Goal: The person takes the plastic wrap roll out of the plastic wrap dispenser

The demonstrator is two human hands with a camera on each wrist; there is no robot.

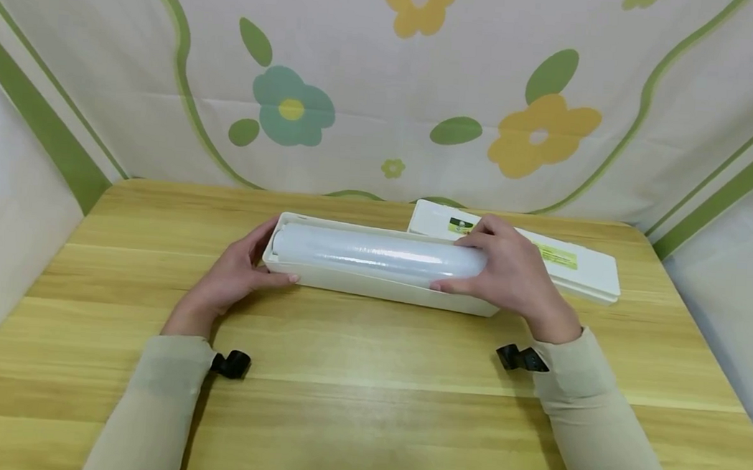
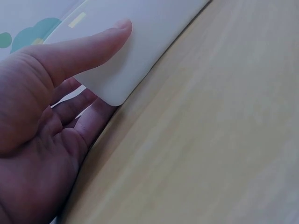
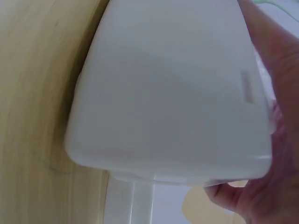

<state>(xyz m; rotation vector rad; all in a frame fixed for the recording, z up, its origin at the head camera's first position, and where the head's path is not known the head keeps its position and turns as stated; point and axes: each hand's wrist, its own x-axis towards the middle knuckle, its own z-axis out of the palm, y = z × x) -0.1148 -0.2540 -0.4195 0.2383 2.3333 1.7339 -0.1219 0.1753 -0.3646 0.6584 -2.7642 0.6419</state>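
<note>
A long white box lies on the table with its top off. Inside sits a shiny roll of plastic wrap, its right end slightly raised. My left hand grips the box's left end, thumb along the near wall and fingers behind; the left wrist view shows that thumb on the white wall. At the other end, my right hand holds the roll from above, thumb on its near side and fingers on the far side. The box's end wall fills the right wrist view and hides part of that hand.
Behind my right hand lies a white lid with green-and-yellow labels, slanting along the back right of the wooden table. A flower-patterned cloth hangs behind the table's back edge.
</note>
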